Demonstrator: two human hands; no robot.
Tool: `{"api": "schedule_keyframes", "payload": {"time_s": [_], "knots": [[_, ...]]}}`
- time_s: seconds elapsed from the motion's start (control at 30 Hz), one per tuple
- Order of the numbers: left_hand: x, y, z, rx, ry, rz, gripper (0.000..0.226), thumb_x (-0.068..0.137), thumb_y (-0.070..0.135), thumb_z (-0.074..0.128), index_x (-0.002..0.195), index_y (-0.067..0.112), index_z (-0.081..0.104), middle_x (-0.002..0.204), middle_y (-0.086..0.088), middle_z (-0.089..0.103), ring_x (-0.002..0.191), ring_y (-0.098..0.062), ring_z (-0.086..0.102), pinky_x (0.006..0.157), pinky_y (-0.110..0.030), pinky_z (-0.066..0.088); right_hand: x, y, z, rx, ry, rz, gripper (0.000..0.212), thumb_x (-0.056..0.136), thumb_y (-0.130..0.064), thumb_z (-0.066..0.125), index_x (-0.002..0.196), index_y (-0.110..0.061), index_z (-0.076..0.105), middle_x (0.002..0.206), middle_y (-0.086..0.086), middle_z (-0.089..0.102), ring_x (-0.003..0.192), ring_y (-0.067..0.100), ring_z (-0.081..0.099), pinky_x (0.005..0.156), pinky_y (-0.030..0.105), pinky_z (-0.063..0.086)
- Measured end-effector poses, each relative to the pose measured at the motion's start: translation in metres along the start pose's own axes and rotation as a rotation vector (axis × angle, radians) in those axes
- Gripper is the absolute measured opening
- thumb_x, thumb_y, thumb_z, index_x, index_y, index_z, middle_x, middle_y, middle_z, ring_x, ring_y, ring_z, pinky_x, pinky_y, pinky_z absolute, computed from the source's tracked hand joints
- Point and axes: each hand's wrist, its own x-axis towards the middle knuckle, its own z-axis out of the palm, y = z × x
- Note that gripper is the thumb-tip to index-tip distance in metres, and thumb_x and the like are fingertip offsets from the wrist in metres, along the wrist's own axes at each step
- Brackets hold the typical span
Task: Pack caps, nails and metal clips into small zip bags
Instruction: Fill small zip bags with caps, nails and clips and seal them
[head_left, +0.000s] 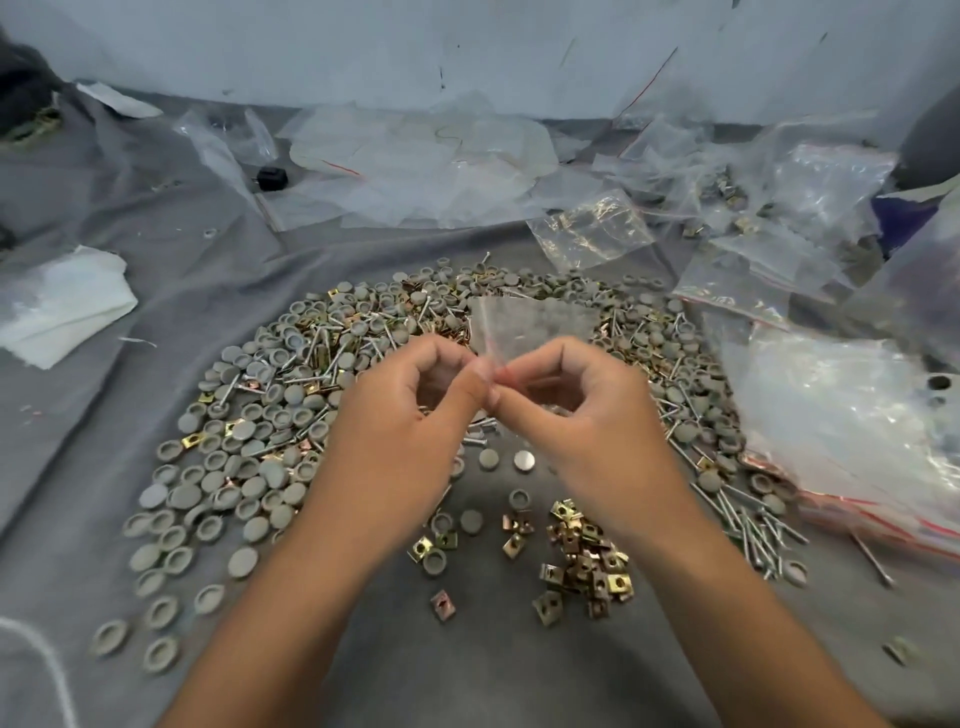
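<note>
Grey cloth (156, 291) covers the work surface, and on it lies a broad heap of grey caps (249, 457) mixed with nails (748, 525) and brass-coloured metal clips (582, 551). Above the middle of the heap both hands meet on one small zip bag (524, 322), clear and blurred, which stands up from the fingertips. The left hand (405, 410) pinches the bag's lower edge between thumb and curled fingers, and the right hand (576, 410) pinches the same edge just beside it, so the two thumbs nearly touch. Whether the bag holds anything cannot be told. The clips gather mostly below the right wrist, the nails along the right side of the heap, the caps to the left. Filled and loose plastic bags (841, 415) lie at the right and along the far edge, and a folded white cloth (62, 306) sits at the left.
</note>
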Motion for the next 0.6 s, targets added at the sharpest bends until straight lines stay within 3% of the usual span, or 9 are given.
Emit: {"api": "schedule_keyframes", "payload": {"time_s": [0.13, 0.2, 0.27, 0.37, 0.43, 0.5, 0.6], "knots": [[-0.002, -0.003, 0.001, 0.123, 0.057, 0.013, 0.024, 0.097, 0.03, 0.06, 0.073, 0.028, 0.06, 0.062, 0.016, 0.059, 0.055, 0.001, 0.053, 0.051, -0.011, 0.036, -0.002, 0.005, -0.003, 0.003, -0.082, 0.027, 0.003, 0.092, -0.023, 0.075, 0.094, -0.021, 0.074, 0.089, -0.008, 0.077, 0.086, 0.007, 0.073, 0.079, 0.026, 0.059], [-0.002, -0.002, 0.002, 0.168, 0.079, 0.04, 0.024, 0.096, 0.03, 0.06, 0.072, 0.027, 0.058, 0.064, 0.013, 0.06, 0.056, -0.002, 0.053, 0.051, -0.013, 0.036, -0.002, 0.007, -0.003, 0.027, -0.076, 0.051, 0.003, 0.094, -0.025, 0.072, 0.094, -0.022, 0.074, 0.086, -0.008, 0.075, 0.08, 0.007, 0.072, 0.07, 0.021, 0.057], [-0.001, -0.002, 0.001, 0.211, 0.102, 0.062, 0.022, 0.095, 0.028, 0.061, 0.073, 0.026, 0.057, 0.067, 0.011, 0.064, 0.056, -0.006, 0.056, 0.049, -0.016, 0.038, -0.002, 0.008, -0.004, 0.05, 0.007, 0.089, 0.006, 0.096, -0.027, 0.069, 0.09, -0.026, 0.071, 0.077, -0.009, 0.072, 0.066, 0.01, 0.067, 0.058, 0.021, 0.052], [0.0, -0.002, 0.0, 0.253, 0.171, 0.048, 0.018, 0.091, 0.026, 0.064, 0.075, 0.026, 0.055, 0.073, 0.007, 0.069, 0.06, -0.011, 0.061, 0.05, -0.028, 0.047, 0.0, 0.011, -0.009, -0.031, 0.179, 0.072, 0.009, 0.098, -0.03, 0.064, 0.089, -0.028, 0.065, 0.07, -0.014, 0.065, 0.057, 0.003, 0.056, 0.05, 0.023, 0.045], [0.0, 0.0, 0.001, 0.247, 0.218, 0.058, 0.02, 0.089, 0.023, 0.068, 0.079, 0.031, 0.053, 0.075, 0.008, 0.069, 0.067, -0.009, 0.066, 0.054, -0.027, 0.052, 0.001, 0.011, -0.01, -0.092, 0.232, 0.016, 0.01, 0.098, -0.028, 0.064, 0.088, -0.03, 0.063, 0.073, -0.011, 0.066, 0.059, 0.004, 0.057, 0.051, 0.025, 0.047], [-0.002, 0.003, 0.005, 0.248, 0.26, 0.089, 0.026, 0.089, 0.02, 0.069, 0.086, 0.034, 0.047, 0.078, 0.011, 0.069, 0.073, -0.004, 0.069, 0.058, -0.026, 0.055, -0.001, 0.011, -0.006, -0.133, 0.219, -0.05, 0.011, 0.098, -0.024, 0.066, 0.088, -0.028, 0.061, 0.076, -0.007, 0.067, 0.063, 0.003, 0.062, 0.053, 0.017, 0.046], [-0.007, 0.008, 0.013, 0.259, 0.286, 0.117, 0.028, 0.088, 0.032, 0.07, 0.092, 0.033, 0.043, 0.084, 0.017, 0.069, 0.077, 0.0, 0.069, 0.062, -0.032, 0.057, -0.006, 0.011, 0.004, -0.186, 0.143, -0.138, 0.015, 0.093, -0.018, 0.071, 0.09, -0.025, 0.059, 0.083, -0.008, 0.069, 0.076, 0.007, 0.07, 0.06, 0.018, 0.052]]}}
